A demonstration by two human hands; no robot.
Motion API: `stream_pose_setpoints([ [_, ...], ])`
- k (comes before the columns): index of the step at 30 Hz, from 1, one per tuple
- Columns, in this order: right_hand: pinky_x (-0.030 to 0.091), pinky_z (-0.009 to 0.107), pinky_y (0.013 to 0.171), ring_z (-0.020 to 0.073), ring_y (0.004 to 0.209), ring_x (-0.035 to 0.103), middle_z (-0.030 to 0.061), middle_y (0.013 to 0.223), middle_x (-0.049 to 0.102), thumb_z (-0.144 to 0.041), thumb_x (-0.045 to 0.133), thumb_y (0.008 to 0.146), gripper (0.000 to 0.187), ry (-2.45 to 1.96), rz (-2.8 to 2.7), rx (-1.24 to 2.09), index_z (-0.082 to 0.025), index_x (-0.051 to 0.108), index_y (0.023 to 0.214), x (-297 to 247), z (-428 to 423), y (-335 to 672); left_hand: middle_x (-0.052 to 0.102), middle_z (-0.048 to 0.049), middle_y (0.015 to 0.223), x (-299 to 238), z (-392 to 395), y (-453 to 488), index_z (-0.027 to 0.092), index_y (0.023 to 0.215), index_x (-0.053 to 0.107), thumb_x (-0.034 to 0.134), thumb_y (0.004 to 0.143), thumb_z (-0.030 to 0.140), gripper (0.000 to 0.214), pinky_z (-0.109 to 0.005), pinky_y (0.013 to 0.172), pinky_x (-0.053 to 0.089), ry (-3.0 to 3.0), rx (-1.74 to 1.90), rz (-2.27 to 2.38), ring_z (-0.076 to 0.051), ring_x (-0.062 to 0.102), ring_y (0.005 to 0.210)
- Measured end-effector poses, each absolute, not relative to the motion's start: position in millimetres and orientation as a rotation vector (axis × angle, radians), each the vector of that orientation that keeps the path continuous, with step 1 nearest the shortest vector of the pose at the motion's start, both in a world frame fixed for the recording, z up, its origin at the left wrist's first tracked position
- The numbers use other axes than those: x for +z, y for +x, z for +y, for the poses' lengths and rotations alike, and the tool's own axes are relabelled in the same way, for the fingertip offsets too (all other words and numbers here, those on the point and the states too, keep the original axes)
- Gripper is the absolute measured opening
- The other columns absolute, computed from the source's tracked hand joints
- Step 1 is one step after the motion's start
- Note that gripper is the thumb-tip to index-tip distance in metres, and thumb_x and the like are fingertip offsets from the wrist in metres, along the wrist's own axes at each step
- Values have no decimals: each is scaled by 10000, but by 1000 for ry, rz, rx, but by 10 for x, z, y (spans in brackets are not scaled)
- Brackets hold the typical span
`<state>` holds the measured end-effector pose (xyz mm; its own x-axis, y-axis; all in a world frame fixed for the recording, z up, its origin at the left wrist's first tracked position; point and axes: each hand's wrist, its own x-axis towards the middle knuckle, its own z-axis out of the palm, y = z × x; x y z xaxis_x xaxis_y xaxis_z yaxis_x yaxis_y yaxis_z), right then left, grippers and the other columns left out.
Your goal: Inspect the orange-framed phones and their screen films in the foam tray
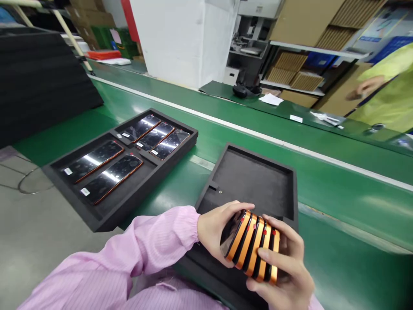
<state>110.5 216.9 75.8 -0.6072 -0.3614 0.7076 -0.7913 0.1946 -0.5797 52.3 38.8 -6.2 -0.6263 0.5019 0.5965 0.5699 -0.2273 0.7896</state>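
A stack of several smartphones (pixel 254 245) with orange edges and small red tabs is held on its side between my two hands. My left hand (pixel 214 230) presses the dark screen at the stack's left end. Around the right end wraps my right hand (pixel 290 262), one finger lying across the orange edges. Beneath the phones is a black foam tray (pixel 258 170), partly covered by my hands. To the left, a second black foam tray (pixel 129 215) bears several more phones, such as this one (pixel 111 177), screens up with white labels.
Both trays rest on a green work surface (pixel 348 206). Stacked black foam (pixel 45 73) rises at far left. Across the bench stands a person in a yellow-green garment (pixel 387 94), near paper (pixel 271 99) and a shelf of cardboard (pixel 290 64). A white pillar (pixel 174 43) stands behind.
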Motion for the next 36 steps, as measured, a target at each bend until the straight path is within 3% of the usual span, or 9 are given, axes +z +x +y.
stream_pose_setpoints([
  [7,401,531,1076,300,1351,395,-22,1406,432,-322,747,800,91,1133,-2028,1526,-325,680,863,758,2135,1147,494,-133,1215,16,358,607,278,1477,227,901,322,568,1368,-479,931,488,-1353,-1993,-1787,-312,581,1035],
  [11,436,503,1053,313,1273,451,118,1408,382,-585,735,736,689,996,-2152,1333,-248,535,1303,730,2154,1134,515,-127,1211,95,350,642,285,1484,214,888,357,580,1346,-476,928,481,-1401,-2023,-1692,-309,571,1048],
  [13,456,510,1025,328,1253,462,153,1401,370,-643,728,703,816,952,-2175,1295,-211,484,1351,724,2163,1129,518,-122,1215,128,351,661,282,1481,230,877,380,592,1314,-469,930,480,-1378,-2041,-1685,-304,570,1055],
  [17,489,496,970,310,1209,493,108,1355,412,-524,786,706,557,1023,-2090,1310,-266,595,1161,755,2155,1131,523,-112,1215,163,347,684,285,1482,225,842,434,625,1262,-454,925,484,-1349,-2038,-1718,-277,578,1028],
  [23,390,548,1065,313,1314,409,7,1280,472,-338,793,742,229,1083,-2008,1457,-359,661,928,770,2094,1196,526,-125,1191,146,357,671,263,1482,225,857,394,620,1308,-435,901,482,-1413,-2010,-1661,-281,575,1021],
  [25,375,559,1086,302,1364,361,-21,1318,448,-286,720,811,231,1086,-1984,1526,-435,662,978,735,2066,1220,516,-127,1195,139,360,673,266,1478,235,858,401,612,1291,-433,898,479,-1398,-2020,-1671,-283,571,1026],
  [27,401,554,1082,295,1362,375,-7,1390,396,-309,695,832,410,1054,-1948,1595,-476,572,1186,701,2040,1242,509,-127,1190,140,359,677,261,1478,232,852,419,612,1276,-435,892,478,-1383,-2016,-1695,-282,565,1021],
  [31,428,559,1062,335,1309,445,111,1485,294,-530,686,798,760,859,-2018,1709,-332,331,1440,723,2016,1317,509,-128,1163,180,347,678,244,1489,209,834,454,623,1267,-431,863,486,-1445,-1956,-1683,-271,553,987],
  [36,442,514,1056,343,1314,445,148,1428,407,-505,541,879,652,739,-2207,1810,-221,365,1438,910,2023,1426,504,-143,1208,241,341,682,216,1494,219,804,527,616,1199,-417,875,484,-1494,-1879,-1671,-275,547,1028],
])
